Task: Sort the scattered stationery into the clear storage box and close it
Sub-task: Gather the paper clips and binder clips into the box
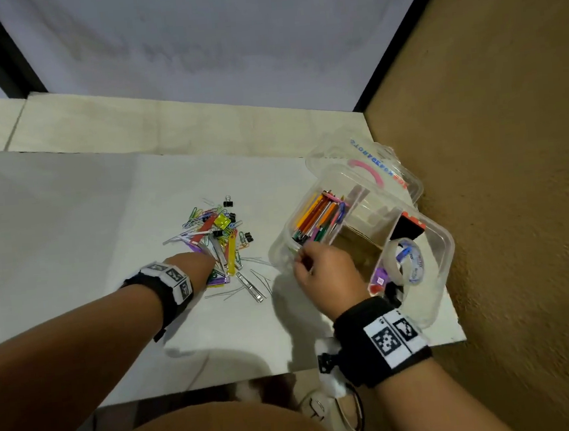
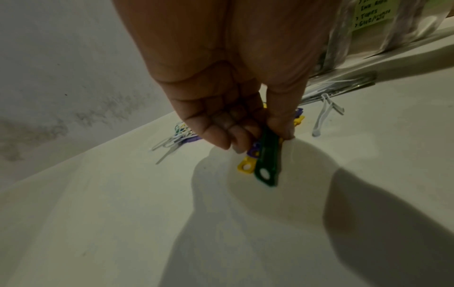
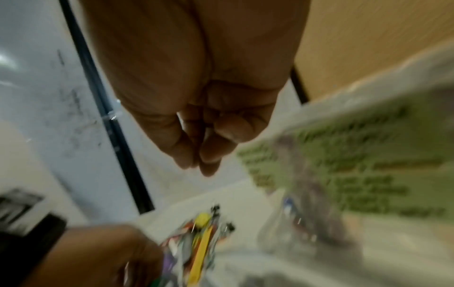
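Observation:
A pile of coloured paper clips, binder clips and plastic strips (image 1: 216, 235) lies mid-table. My left hand (image 1: 201, 260) reaches into its near edge. In the left wrist view that hand (image 2: 260, 141) pinches a green plastic strip (image 2: 266, 165), with yellow (image 2: 245, 167) and purple strips bunched beside it. The clear storage box (image 1: 444, 246) stands open to the right, with pens (image 1: 318, 219) in its left compartment and a tape roll (image 1: 406, 263) at the front right. My right hand (image 1: 306, 261) hovers at the box's near-left rim. Its fingers (image 3: 209, 155) are bunched against the thumb, and nothing shows between them.
The box's lid (image 1: 368, 163) lies behind it, by a brown wall (image 1: 512, 161) that runs close along the right. Metal fastener bars (image 1: 251, 287) lie loose in front of the pile. A green handwritten label (image 2: 371, 15) is stuck on the box. The white table top (image 1: 70, 217) ends just behind my wrists.

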Demonstrator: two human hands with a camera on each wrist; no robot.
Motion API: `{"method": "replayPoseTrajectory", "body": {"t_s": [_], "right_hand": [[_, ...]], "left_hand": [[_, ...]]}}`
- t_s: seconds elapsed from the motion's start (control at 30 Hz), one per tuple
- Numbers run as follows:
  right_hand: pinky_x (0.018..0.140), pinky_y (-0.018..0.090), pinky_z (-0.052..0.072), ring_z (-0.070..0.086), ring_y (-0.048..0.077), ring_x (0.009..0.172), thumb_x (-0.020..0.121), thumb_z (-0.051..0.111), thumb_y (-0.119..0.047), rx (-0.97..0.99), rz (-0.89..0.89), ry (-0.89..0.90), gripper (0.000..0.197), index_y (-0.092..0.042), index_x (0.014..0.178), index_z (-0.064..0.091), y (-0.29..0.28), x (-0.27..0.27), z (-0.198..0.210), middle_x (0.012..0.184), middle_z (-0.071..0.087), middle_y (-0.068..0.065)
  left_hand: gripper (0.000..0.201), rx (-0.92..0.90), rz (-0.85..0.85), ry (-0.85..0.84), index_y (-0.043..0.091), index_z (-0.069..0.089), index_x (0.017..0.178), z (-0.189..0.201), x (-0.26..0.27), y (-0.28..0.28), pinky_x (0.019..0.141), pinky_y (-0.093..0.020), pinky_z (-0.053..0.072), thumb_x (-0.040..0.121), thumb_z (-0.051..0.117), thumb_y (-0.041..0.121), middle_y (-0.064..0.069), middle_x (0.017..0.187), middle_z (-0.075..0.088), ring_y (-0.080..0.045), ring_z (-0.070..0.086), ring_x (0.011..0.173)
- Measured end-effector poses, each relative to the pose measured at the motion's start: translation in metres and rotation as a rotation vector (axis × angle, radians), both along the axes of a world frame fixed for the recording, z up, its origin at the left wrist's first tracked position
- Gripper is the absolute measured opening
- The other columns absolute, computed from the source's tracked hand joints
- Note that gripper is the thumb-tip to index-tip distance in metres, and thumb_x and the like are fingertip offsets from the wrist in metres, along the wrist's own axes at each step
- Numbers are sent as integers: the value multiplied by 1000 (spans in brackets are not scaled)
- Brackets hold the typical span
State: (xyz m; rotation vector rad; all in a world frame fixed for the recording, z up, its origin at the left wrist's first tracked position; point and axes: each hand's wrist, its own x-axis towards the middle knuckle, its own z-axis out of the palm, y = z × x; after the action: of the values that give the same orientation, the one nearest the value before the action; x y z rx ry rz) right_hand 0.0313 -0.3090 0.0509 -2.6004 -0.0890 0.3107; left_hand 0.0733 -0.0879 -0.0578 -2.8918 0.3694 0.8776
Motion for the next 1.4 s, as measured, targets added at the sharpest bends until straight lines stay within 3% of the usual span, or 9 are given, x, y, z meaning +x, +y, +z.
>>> {"method": "replayPoseTrajectory", "body": {"t_s": [0.2,0.37,0.63,0.8,0.97,1.07,1.17,1.3,1.4], "right_hand": [[84,30,51,62,23,87,92,51,-15,-134,136,354,17,-11,101,64,57,10,-72,97,67,7],[85,27,46,60,26,99,89,56,-11,-225,143,299,18,-6,106,62,63,23,-103,108,59,10],[81,28,48,56,21,89,90,50,-15,-155,30,203,13,-11,98,60,70,33,-111,105,58,7],[88,32,48,58,23,101,87,62,-19,-174,76,270,25,-11,110,57,72,31,-114,109,61,5],[89,28,51,64,22,98,90,54,-9,-224,122,292,17,-9,105,62,76,33,-111,104,68,7],[90,29,51,63,23,102,89,56,-15,-300,143,303,20,-9,108,61,78,36,-111,108,67,7],[92,30,51,62,23,104,87,57,-14,-358,145,332,24,-9,111,61,77,42,-111,111,66,8],[94,30,50,61,23,106,86,56,-13,-393,180,334,25,-10,110,63,74,44,-111,114,65,9],[89,30,50,62,25,104,87,55,-15,-334,196,321,25,-8,111,60,70,41,-108,110,65,9]], "left_hand": [[23,-59,-13,6,16,56,111,-2,-10,13,85,-30,45,96,40,19,-6,115,61,-25,59,108],[20,-117,30,17,15,56,110,-7,-17,21,77,-31,43,94,43,18,-8,113,59,-27,58,105],[25,-232,155,95,10,58,111,-2,-16,26,77,-31,40,98,39,21,-12,116,56,-29,56,105],[35,-360,367,144,18,41,71,14,-12,37,70,-27,32,97,42,43,-1,74,50,-22,45,79],[19,-387,399,108,8,55,101,45,-1,45,78,-30,37,96,47,25,-16,114,59,-30,54,106],[25,-412,419,101,3,56,108,55,6,44,81,-32,39,95,48,23,-18,118,58,-31,54,110],[27,-457,477,132,3,57,110,62,8,43,83,-31,42,94,51,23,-17,114,60,-31,56,103],[11,-697,644,217,9,55,100,64,7,39,65,-25,47,95,45,8,-10,89,63,-22,56,75],[25,-830,764,261,15,48,84,67,6,37,53,-15,45,97,35,-2,-3,72,54,-13,53,61]]}}
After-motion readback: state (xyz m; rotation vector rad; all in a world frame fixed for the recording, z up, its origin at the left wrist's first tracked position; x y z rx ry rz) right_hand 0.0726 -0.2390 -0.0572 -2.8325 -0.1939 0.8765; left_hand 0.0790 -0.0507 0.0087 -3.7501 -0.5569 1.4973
